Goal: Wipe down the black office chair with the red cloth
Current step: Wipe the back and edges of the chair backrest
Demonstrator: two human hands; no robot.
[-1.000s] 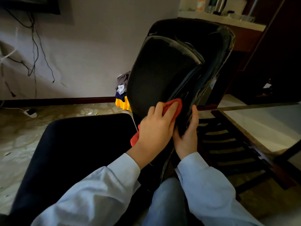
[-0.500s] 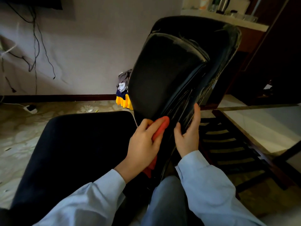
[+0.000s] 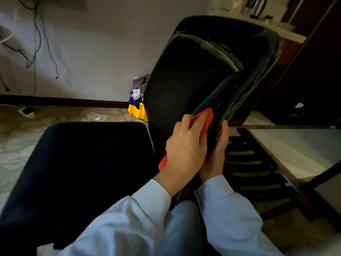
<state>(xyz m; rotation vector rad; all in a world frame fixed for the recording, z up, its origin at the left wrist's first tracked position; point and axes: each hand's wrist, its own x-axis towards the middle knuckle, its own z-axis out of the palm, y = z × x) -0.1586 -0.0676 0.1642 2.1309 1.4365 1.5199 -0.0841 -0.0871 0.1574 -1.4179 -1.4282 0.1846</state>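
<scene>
Cloth (image 3: 207, 117) has slid back up the right edge of the backrest (image 3: 184, 80) since half a second ago, when it sat lower down. My guess is a back-and-forth scrub along that seam.

Left hand (image 3: 184, 150) has its fingers wrapped over the cloth and is pressing it into the groove between the pad and the glossy outer shell (image 3: 258, 58). Red pokes out past the fingertips and again below the palm. Right hand (image 3: 218, 154) is right up against it, steadying the chair (image 3: 212, 34) from the shell side with one digit lying straight up the rim. Most of that hand is behind the left one, so I can't tell if it's clamped on or just propping.

Progress-wise I'd say early to middle. Only this lower stretch of the seam is getting worked on. The shell higher up shows pale streaks, and whether that's dust or glare is hard to say.

Seat (image 3: 83, 163) is just a dark blob, so no idea if it's clean. The pad face is just as dark. Base, wheels and any armrests are out of view, and the bottom of the backrest is hidden behind the arms.
</scene>
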